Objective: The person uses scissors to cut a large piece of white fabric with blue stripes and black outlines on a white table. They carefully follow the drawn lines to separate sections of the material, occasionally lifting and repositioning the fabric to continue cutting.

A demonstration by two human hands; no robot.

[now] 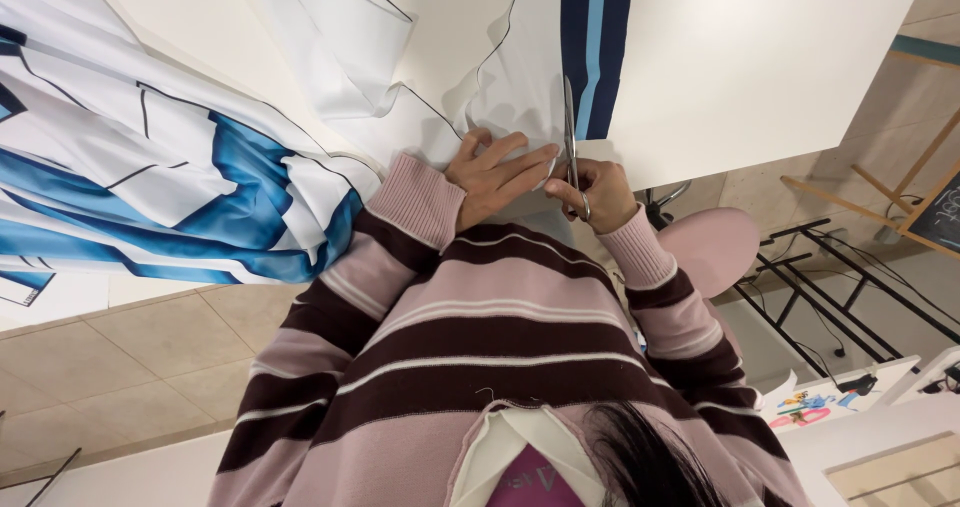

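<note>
While flat, white fabric (pixel 510 87), navy-blue stripes, scissors (pixel 570 132)

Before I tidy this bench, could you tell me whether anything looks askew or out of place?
The printed white fabric hangs off the table edge in loose folds instead of lying flat. Otherwise, the left hand presses it down while the right hand holds scissors along the blue stripe.

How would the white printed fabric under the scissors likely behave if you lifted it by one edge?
The fabric would probably droop limply, since it already folds and ripples on the table. It looks thin and probably light. It may slide; the left hand presses it beside the scissors.
</note>
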